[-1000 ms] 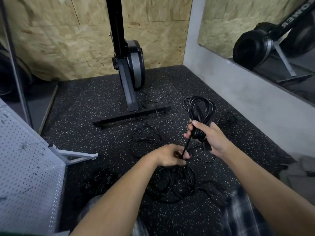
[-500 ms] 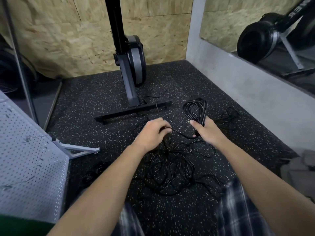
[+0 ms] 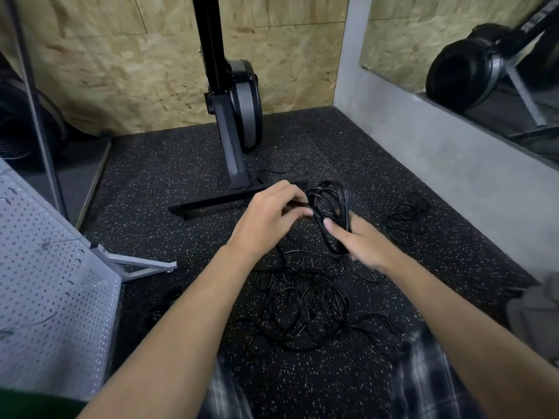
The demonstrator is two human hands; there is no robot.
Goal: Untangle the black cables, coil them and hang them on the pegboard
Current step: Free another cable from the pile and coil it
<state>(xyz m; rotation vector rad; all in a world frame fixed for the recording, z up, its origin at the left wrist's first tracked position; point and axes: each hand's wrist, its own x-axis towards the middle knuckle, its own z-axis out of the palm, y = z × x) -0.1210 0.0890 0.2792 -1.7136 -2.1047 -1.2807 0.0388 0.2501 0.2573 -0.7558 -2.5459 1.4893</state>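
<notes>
The one head-worn camera is looking forward and down from close above the floor (image 3: pixel 157 164), facing its far right corner.

Coil (image 3: pixel 331 213): black cable in several bundled loops, upright, centre of frame, held off the floor (image 3: pixel 169 164). The right hand (image 3: pixel 363 246) grips its lower part; the left hand (image 3: pixel 269 216) pinches a strand at its left edge.

Tangle (image 3: pixel 302 316): thin black cables, loose and knotted, on the floor below centre.

Pegboard (image 3: pixel 51 282): white, perforated, lower left.
</notes>
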